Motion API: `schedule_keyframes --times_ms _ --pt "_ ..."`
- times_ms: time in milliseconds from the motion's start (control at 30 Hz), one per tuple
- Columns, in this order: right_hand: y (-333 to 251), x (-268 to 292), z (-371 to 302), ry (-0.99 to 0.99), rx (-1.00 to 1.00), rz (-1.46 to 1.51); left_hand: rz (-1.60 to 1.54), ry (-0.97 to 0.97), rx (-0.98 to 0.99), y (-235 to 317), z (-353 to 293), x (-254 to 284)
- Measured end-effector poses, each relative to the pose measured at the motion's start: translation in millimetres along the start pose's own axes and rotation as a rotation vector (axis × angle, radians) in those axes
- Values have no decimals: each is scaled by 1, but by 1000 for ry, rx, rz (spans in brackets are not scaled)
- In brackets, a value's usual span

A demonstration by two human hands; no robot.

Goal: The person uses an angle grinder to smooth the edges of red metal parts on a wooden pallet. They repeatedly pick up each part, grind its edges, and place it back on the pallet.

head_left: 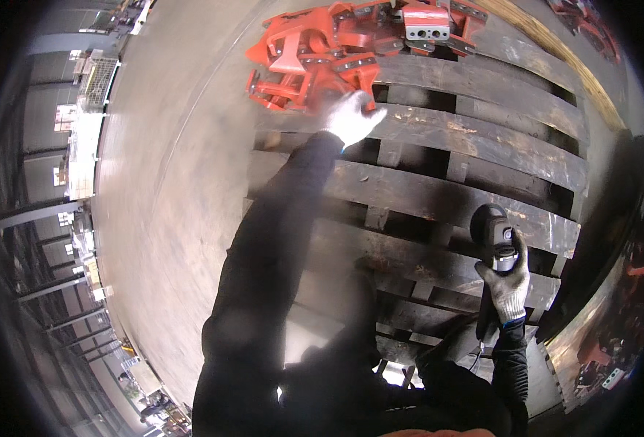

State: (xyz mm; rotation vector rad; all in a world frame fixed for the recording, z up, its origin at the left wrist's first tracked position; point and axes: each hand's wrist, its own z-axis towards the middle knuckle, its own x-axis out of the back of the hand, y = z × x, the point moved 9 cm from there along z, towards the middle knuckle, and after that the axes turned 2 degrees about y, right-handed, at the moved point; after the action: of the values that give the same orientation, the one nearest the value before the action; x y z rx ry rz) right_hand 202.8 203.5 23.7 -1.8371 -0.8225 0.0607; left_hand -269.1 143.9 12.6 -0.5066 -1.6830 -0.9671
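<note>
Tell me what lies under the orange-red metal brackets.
Dark, worn wooden pallet slats carry the orange-red metal brackets; grey concrete floor lies alongside. The gloved left hand covers one bracket's near edge.

One cam only, worn on the person's head, looking down & a bit forward. Wide fisheye, so straight edges bend near the rim. Wood pallet [438, 197] sits close below; the big floor [169, 218] stretches off to the left. No 2nd view to share.
</note>
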Motion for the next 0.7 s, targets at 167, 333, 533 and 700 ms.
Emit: schedule_keyframes --times_ms 167,333,533,700 --pt "3 3 5 3 53 6 127 83 -65 -19 -1 -23" --pt "4 19 -7 25 41 -19 -664 -75 46 3 -8 16" --pt "6 34 -26 84 95 22 -365 -484 333 45 -94 36" --pt "8 41 -48 71 119 18 113 -659 -123 39 -173 -16"
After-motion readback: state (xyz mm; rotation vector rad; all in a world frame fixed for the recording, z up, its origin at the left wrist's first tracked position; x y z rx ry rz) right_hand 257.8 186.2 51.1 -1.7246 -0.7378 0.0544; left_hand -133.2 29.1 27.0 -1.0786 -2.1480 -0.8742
